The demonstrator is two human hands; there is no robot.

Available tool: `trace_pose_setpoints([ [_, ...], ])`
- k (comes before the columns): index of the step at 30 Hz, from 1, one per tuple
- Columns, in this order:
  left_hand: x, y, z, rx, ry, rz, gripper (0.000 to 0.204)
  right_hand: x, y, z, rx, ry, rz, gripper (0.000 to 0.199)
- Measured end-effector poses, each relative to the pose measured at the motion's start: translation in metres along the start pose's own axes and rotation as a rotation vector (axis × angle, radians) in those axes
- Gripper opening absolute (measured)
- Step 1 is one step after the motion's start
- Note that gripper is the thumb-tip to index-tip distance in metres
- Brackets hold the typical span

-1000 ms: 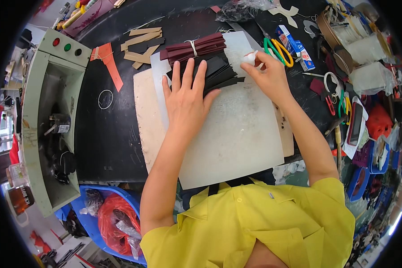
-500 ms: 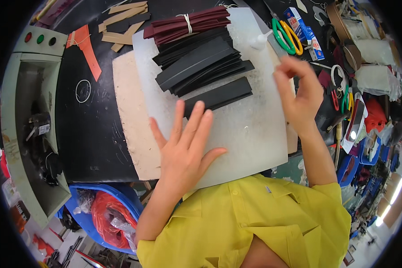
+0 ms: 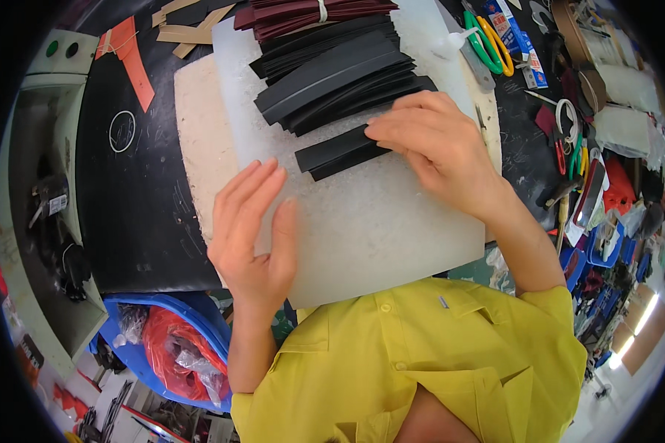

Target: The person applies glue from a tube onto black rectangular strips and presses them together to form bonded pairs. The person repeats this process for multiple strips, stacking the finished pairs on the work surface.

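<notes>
A small set of black strips (image 3: 338, 154) lies on the translucent white board (image 3: 391, 244), slightly fanned. My right hand (image 3: 440, 144) is at its right end, thumb and fingertips closed on the strips there. My left hand (image 3: 251, 229) hovers over the board's left edge, fingers stretched and apart from the thumb, holding nothing and clear of the strips. Just beyond lies a larger fanned pile of black strips (image 3: 332, 77). Past that pile is a bundle of maroon strips (image 3: 295, 18), tied with a white band.
At the far right of the board are a white squeeze bottle (image 3: 451, 46), scissors with green and yellow handles (image 3: 490, 46) and a blue box (image 3: 504, 26). A blue bin (image 3: 162, 306) stands at lower left, beside a grey metal cabinet (image 3: 52, 184). Tools crowd the right side.
My right hand has come left and down onto the right end of the small black strips. My left hand has drawn back left, away from them. The view has shifted a little.
</notes>
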State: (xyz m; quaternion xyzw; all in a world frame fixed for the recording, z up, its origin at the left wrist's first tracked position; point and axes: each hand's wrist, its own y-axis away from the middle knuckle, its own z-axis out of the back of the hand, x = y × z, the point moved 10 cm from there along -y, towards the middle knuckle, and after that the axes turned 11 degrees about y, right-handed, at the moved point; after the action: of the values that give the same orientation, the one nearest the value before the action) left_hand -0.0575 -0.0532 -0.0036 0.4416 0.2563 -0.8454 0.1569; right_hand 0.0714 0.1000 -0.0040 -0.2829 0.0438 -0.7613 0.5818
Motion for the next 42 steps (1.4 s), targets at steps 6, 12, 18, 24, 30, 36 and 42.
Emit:
trace_pose_setpoints([
  [6,-0.001,-0.010,0.012,-0.067,0.054,-0.043,0.028,0.024,-0.012,0.036,-0.119,0.102,0.029,0.026],
  [12,0.013,0.012,0.007,-0.034,0.115,0.108,0.026,0.018,0.003,0.012,0.072,0.156,-0.011,0.025],
  [18,-0.020,0.030,-0.020,0.030,-0.027,-0.100,0.032,0.023,0.021,0.009,0.122,0.061,0.035,0.030],
  [24,-0.024,0.037,-0.043,0.067,-0.110,-0.117,0.042,0.018,0.029,0.001,0.152,-0.026,-0.012,0.030],
  [30,-0.029,0.032,-0.044,0.035,-0.111,-0.136,0.043,0.026,0.031,0.000,0.130,0.088,-0.029,0.020],
  [36,-0.012,0.023,-0.011,-0.017,-0.003,-0.009,0.030,0.045,0.047,0.028,0.148,0.132,0.026,0.027],
  [42,-0.032,0.024,-0.043,0.049,-0.157,-0.219,0.033,0.043,0.070,0.018,0.246,0.075,-0.032,0.025],
])
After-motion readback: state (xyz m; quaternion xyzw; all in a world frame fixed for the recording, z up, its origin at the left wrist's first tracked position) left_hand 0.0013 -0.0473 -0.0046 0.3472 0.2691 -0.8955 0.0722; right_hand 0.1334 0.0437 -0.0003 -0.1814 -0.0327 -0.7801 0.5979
